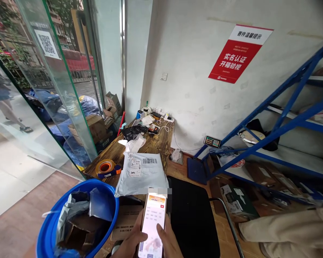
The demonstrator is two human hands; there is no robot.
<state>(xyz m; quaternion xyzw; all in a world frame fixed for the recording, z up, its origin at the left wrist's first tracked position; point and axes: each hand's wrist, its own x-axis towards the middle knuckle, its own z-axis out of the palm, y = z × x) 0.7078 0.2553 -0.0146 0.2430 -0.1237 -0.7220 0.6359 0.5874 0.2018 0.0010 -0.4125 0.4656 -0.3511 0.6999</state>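
Note:
A smartphone with a lit screen is held upright at the bottom centre. My left hand wraps round its left edge and my right hand holds its right side, the thumb resting on the screen. Just beyond the phone a grey plastic mail parcel with white barcode labels lies on the wooden table.
A blue bin full of torn packaging stands at lower left. An orange tape dispenser sits by the parcel. A black chair seat, a floor scale and blue metal shelving with parcels lie right. A glass door is left.

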